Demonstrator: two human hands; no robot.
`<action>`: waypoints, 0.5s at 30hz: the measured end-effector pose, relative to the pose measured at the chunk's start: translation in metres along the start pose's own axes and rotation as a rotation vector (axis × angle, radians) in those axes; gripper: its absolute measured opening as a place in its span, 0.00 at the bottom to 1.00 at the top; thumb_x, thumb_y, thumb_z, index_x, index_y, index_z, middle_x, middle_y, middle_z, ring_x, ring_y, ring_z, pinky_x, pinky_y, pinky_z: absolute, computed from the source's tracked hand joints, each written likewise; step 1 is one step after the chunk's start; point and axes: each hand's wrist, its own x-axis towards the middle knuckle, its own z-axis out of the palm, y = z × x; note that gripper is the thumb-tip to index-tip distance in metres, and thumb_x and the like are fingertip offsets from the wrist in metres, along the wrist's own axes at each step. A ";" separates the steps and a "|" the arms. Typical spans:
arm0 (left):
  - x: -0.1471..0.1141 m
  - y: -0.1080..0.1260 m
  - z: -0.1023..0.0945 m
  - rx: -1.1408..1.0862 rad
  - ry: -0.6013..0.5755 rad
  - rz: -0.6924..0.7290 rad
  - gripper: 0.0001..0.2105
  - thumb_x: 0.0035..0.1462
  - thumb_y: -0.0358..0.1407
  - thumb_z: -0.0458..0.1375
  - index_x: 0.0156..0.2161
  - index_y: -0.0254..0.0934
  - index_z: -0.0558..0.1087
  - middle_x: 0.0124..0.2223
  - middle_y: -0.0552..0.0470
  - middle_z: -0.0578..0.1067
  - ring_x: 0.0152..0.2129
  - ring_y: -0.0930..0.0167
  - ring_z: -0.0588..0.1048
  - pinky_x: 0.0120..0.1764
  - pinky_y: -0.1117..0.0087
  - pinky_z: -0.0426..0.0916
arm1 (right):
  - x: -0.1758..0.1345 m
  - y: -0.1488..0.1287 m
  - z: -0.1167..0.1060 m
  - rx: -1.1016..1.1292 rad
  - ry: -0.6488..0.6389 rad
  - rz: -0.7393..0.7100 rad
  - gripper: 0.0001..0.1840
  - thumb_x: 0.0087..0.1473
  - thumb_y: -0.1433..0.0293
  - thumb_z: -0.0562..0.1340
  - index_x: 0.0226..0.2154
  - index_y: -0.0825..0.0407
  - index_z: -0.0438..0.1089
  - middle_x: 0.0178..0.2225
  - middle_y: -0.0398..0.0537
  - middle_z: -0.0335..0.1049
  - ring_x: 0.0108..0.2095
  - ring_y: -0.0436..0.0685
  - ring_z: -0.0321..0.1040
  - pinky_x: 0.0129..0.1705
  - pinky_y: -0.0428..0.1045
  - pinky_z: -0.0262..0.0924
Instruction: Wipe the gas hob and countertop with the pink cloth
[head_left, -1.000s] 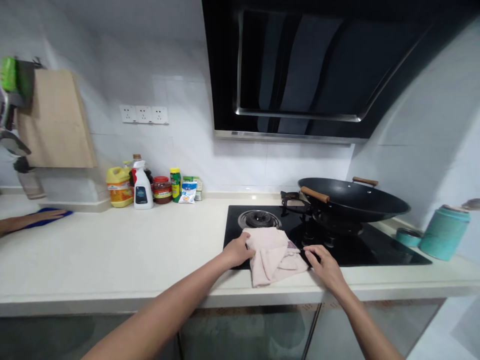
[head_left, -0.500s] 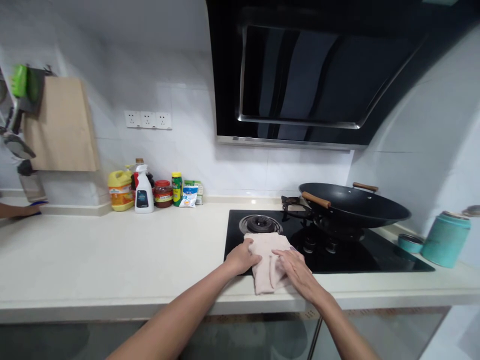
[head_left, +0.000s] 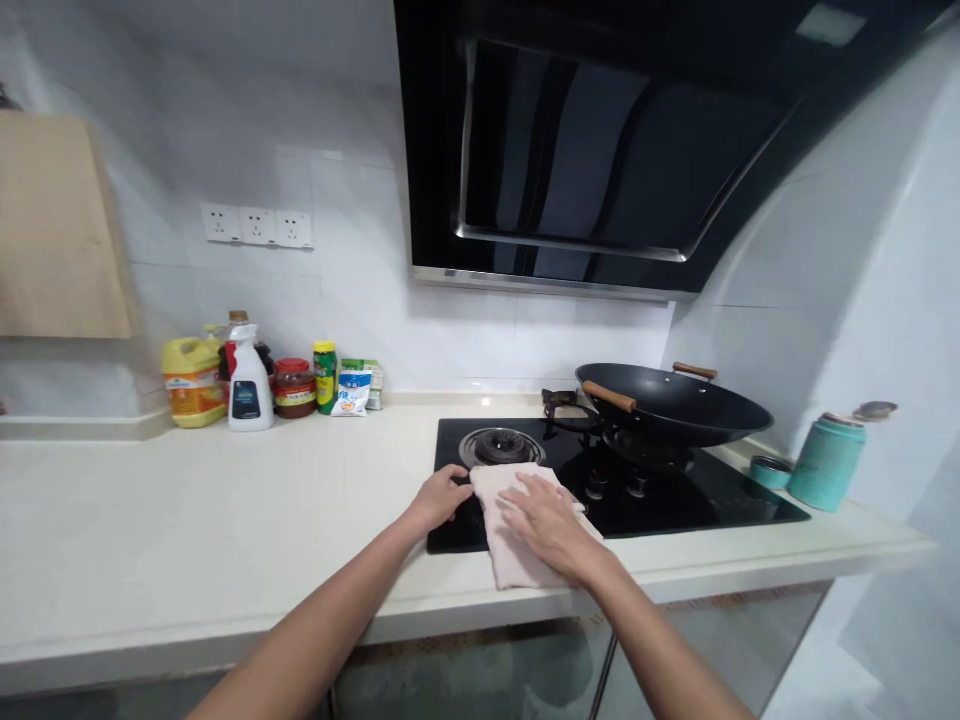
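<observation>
A pale pink cloth [head_left: 517, 565] lies folded flat across the front left of the black gas stove [head_left: 720, 510], its near end hanging over onto the white countertop. My right hand [head_left: 546, 522] rests palm down on it with the fingers spread. Just off the cloth's left edge is my left hand [head_left: 439, 498], thumb and forefinger apart, over the stove's left border. Behind the cloth sits a round burner [head_left: 501, 446].
A large black wok [head_left: 675, 405] with wooden handles stands on the right burner. Teal canisters [head_left: 827, 465] are at the far right. Along the wall at left stand a yellow jug [head_left: 193, 385], a white spray bottle [head_left: 249, 385], and several jars and packets. A range hood [head_left: 555, 150] hangs above.
The view has shifted right. My left hand has let go of the cloth and moved to its left edge. My right hand now lies flatter on the cloth, which looks more spread out.
</observation>
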 end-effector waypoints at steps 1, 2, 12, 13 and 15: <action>0.003 -0.004 -0.006 -0.011 0.020 -0.005 0.14 0.57 0.37 0.56 0.48 0.35 0.69 0.22 0.62 0.66 0.13 0.76 0.66 0.20 0.75 0.61 | 0.008 -0.008 0.006 0.010 -0.096 0.028 0.30 0.65 0.47 0.45 0.64 0.35 0.59 0.72 0.45 0.42 0.70 0.71 0.35 0.65 0.72 0.31; 0.005 -0.009 -0.013 -0.020 0.037 -0.008 0.14 0.57 0.37 0.57 0.47 0.35 0.70 0.22 0.62 0.66 0.13 0.76 0.66 0.20 0.75 0.61 | 0.016 -0.013 0.012 0.022 -0.172 0.059 0.32 0.65 0.46 0.44 0.66 0.34 0.54 0.73 0.44 0.36 0.71 0.72 0.29 0.65 0.74 0.27; 0.021 -0.055 -0.078 -0.023 0.092 0.012 0.13 0.52 0.42 0.57 0.40 0.36 0.73 0.21 0.60 0.67 0.17 0.73 0.68 0.26 0.72 0.63 | 0.056 0.040 0.037 -0.203 -0.060 0.409 0.34 0.67 0.52 0.38 0.70 0.45 0.46 0.72 0.57 0.36 0.70 0.74 0.32 0.64 0.73 0.28; 0.024 -0.057 -0.079 -0.025 0.086 0.011 0.13 0.52 0.42 0.57 0.40 0.36 0.73 0.21 0.60 0.67 0.18 0.73 0.68 0.26 0.72 0.63 | 0.064 0.044 0.039 -0.225 -0.037 0.446 0.35 0.67 0.53 0.38 0.70 0.47 0.47 0.72 0.59 0.37 0.70 0.74 0.34 0.64 0.72 0.29; 0.030 -0.059 -0.080 -0.025 0.060 0.009 0.13 0.53 0.41 0.56 0.40 0.36 0.73 0.21 0.60 0.67 0.18 0.72 0.68 0.25 0.72 0.62 | 0.081 0.052 0.044 -0.256 0.004 0.531 0.35 0.67 0.54 0.39 0.70 0.51 0.47 0.71 0.63 0.37 0.70 0.74 0.35 0.64 0.71 0.30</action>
